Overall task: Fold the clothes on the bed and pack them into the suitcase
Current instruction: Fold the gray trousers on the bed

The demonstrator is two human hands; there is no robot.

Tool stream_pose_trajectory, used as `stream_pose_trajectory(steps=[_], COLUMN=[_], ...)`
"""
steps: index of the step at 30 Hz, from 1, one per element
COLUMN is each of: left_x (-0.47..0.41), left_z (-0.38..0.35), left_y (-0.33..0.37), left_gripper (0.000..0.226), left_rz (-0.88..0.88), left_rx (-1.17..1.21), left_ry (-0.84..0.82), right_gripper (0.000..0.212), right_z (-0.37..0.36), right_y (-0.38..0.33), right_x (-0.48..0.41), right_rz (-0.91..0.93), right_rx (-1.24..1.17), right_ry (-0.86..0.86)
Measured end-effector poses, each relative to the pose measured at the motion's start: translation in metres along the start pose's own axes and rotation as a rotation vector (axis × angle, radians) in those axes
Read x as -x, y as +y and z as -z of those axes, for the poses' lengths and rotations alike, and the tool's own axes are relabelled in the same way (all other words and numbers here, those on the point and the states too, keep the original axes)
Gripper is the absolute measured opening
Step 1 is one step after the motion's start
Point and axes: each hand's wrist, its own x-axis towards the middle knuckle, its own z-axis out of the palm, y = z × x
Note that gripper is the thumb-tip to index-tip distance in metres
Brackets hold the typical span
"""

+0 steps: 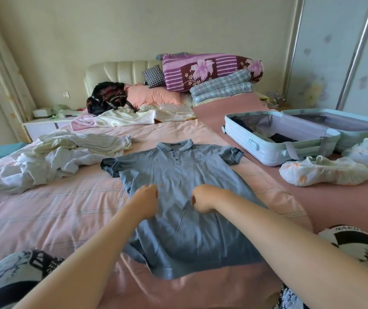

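1. The grey-blue polo shirt (178, 172) lies face up and spread flat on the bed (51, 210) in front of me; its collar points towards the headboard, and both short sleeves stick out to the sides.
2. My left hand (146, 198) and right hand (201, 200) sit close together over the shirt's middle; the fingers of both are curled in, but I cannot tell whether they pinch the cloth or merely rest on it.
3. A crease runs down the fabric from below my right hand.
4. The pale blue suitcase (267, 152) lies open on the bed to my right, well apart from the shirt; dark clothes show inside its near half.
5. A heap of white clothes (67, 152) lies unfolded to my left; two white bagged bundles (323, 172) rest just beside the suitcase.
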Motion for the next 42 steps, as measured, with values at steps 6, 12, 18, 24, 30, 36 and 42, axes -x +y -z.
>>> stream_pose_trajectory(steps=[6,12,18,24,30,36,42], left_x=[0.030,0.045,0.067,0.090,0.039,-0.021,-0.097], left_z=[0.001,-0.004,0.010,0.032,0.022,0.015,0.038], left_y=[-0.063,-0.075,-0.090,-0.101,-0.081,-0.048,-0.004], left_gripper=[0.038,0.015,0.025,0.012,0.028,0.045,0.019], left_rz=[0.166,0.167,0.307,0.417,0.076,0.004,0.038], left_rx=[0.047,0.383,0.517,0.150,0.210,-0.267,-0.271], left_ry=[-0.129,0.039,-0.048,-0.865,0.021,-0.248,-0.142], right_gripper=[0.043,0.061,0.064,0.056,0.052,0.030,0.035], right_z=[-0.010,-0.025,-0.018,-0.016,-0.021,-0.002,0.032], right_y=[-0.075,-0.099,-0.097,-0.110,-0.113,-0.076,0.021], right_x=[-0.020,-0.037,-0.041,-0.037,-0.033,-0.054,-0.089], right_rz=[0.231,0.223,0.157,0.207,0.267,0.268,0.067], right_rx=[-0.148,-0.144,-0.083,0.020,-0.059,-0.236,-0.287], right_ry=[0.028,0.066,-0.039,-0.050,-0.033,0.075,0.241])
